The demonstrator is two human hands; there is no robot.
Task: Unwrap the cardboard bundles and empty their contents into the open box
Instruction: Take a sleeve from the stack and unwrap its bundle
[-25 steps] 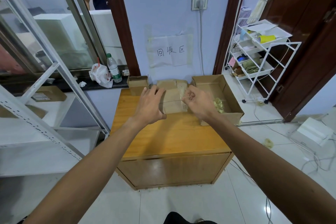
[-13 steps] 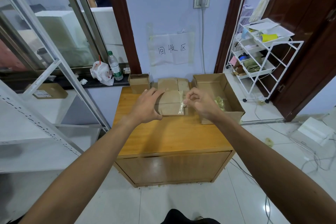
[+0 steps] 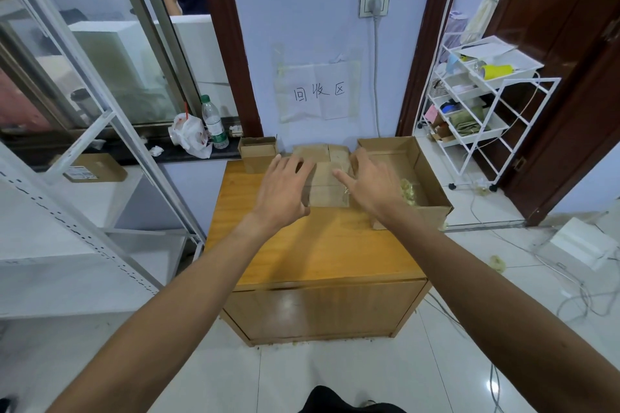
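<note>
We log two hands, left hand and right hand, both fingers straight and spread, gripping nothing, over the cardboard bundles (at least three, packed close) at 12 o'clock on one cabinet, one open box at 2 o'clock, one small box at 11 o'clock.

Wooden cabinet: cardboard bundles, open box

- The left grip (a bare hand) spreads straight fingers over the cardboard bundle on the table.
- The right grip does likewise at the bundle's right edge.
- The open box, just beside, holds pale yellowish bits.
- A smaller box stands at the table's back left.
</note>
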